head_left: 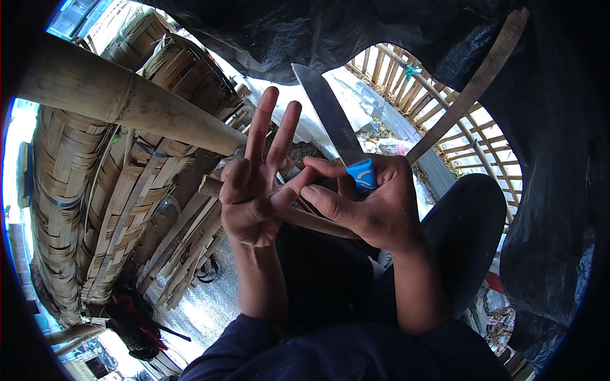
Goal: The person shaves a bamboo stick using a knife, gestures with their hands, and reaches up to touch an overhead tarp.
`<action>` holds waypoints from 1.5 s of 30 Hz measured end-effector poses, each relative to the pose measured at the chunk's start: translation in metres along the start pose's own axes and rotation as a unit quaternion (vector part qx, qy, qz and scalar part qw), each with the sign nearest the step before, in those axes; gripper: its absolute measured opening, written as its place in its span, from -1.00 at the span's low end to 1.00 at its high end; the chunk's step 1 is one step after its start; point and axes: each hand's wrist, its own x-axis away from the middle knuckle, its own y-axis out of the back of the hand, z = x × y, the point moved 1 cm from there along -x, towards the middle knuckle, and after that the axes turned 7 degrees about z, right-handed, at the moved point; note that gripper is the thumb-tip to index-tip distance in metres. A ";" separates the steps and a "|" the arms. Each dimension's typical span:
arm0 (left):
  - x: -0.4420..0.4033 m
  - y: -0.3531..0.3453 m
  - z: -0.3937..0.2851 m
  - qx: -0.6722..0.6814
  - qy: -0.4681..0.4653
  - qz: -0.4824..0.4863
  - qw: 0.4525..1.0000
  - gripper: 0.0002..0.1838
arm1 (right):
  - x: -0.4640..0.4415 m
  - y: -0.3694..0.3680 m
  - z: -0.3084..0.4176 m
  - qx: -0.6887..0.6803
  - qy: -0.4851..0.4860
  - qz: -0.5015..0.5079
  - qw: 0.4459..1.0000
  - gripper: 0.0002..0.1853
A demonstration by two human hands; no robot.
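Observation:
My left hand [257,193] is raised in front of me, two fingers stretched up and apart, with nothing visible in its grasp. In my right hand [384,203] is a knife [330,117] with a broad dark blade and a blue handle [362,174]. Its blade points up and to the left. The right index finger and thumb reach across to a finger of the left hand and appear to touch it. Behind both hands runs a wooden stick [314,222], above my lap; the hands hide part of it.
A thick bamboo pole [140,101] slants in from the left. Woven bamboo baskets [63,203] stand at the left, beside split bamboo strips [190,244]. Black plastic sheeting [546,178] hangs overhead and right. A long wooden strip [470,95] crosses before a bamboo lattice [495,143].

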 end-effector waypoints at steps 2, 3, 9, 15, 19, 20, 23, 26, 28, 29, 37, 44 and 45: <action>0.000 0.000 0.000 -0.005 -0.001 0.013 1.000 -0.39 | -0.002 -0.005 0.003 -0.015 0.001 -0.060 0.998 -0.77; -0.001 -0.003 0.000 0.002 0.000 -0.008 1.000 -0.41 | -0.002 -0.005 0.005 -0.015 0.002 -0.060 0.998 -0.77; -0.001 -0.007 0.002 0.028 0.001 -0.069 0.997 -0.53 | 0.000 0.000 0.004 0.070 -0.020 -0.024 0.997 -0.77; 0.000 -0.006 0.003 0.054 -0.004 -0.064 0.996 -0.54 | 0.000 -0.002 0.007 0.071 -0.024 -0.035 0.997 -0.77; 0.001 -0.006 0.002 0.035 0.008 -0.084 0.996 -0.54 | 0.001 -0.001 0.006 0.071 -0.029 -0.031 0.997 -0.77; 0.001 -0.007 0.002 0.035 0.008 -0.084 0.996 -0.54 | 0.001 -0.001 0.006 0.072 -0.023 -0.033 0.997 -0.77; -0.001 -0.008 0.003 0.024 0.007 -0.081 0.996 -0.55 | -0.001 -0.005 0.007 0.049 -0.026 -0.069 0.996 -0.73; -0.001 -0.008 0.002 0.025 0.009 -0.076 0.997 -0.56 | 0.000 -0.006 0.003 0.058 -0.019 -0.074 0.995 -0.74; 0.000 -0.007 0.003 0.020 0.013 -0.076 0.997 -0.57 | 0.000 -0.007 0.001 0.061 -0.015 -0.078 0.995 -0.75; 0.000 -0.007 0.003 0.020 0.013 -0.076 0.997 -0.57 | 0.000 -0.007 0.001 0.064 -0.011 -0.082 0.995 -0.75; -0.003 -0.012 0.004 0.028 -0.001 -0.065 0.997 -0.58 | 0.000 -0.004 0.005 0.077 -0.015 -0.069 0.995 -0.75; -0.002 -0.010 0.005 0.043 -0.006 -0.055 0.998 -0.57 | 0.000 0.000 0.009 0.068 -0.019 -0.032 0.997 -0.78; -0.002 -0.010 0.006 0.050 -0.009 -0.053 0.997 -0.56 | 0.000 0.000 0.009 0.068 -0.019 -0.032 0.997 -0.78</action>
